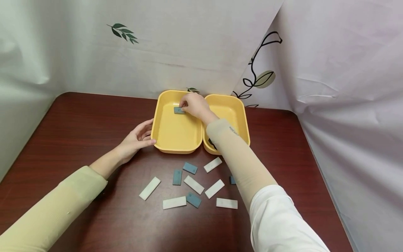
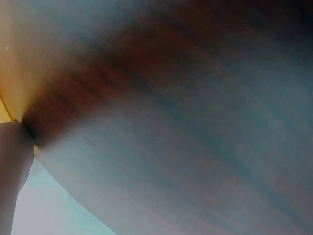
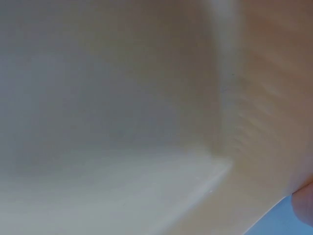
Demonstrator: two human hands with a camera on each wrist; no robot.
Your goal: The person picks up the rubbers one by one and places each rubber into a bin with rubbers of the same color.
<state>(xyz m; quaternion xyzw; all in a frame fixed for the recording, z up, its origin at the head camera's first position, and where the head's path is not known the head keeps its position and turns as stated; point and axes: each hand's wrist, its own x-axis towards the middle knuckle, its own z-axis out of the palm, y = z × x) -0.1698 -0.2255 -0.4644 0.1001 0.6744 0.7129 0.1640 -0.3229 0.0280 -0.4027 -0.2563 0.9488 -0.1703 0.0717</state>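
In the head view, my right hand reaches into the left yellow tray. Thumb and fingertips pinch the right end of a small blue-grey rectangular tile close to the tray's back wall. My left hand rests against the outside of that tray, its thumb at the near-left corner of the rim. The left wrist view shows the thumb touching a yellow edge. The right wrist view is blurred, with a fingertip at its lower right and the tile out of sight.
A second yellow tray adjoins on the right, partly covered by my right forearm; something black lies inside. On the dark red table, several white tiles and several blue-grey tiles lie scattered. White curtains hang behind and beside it.
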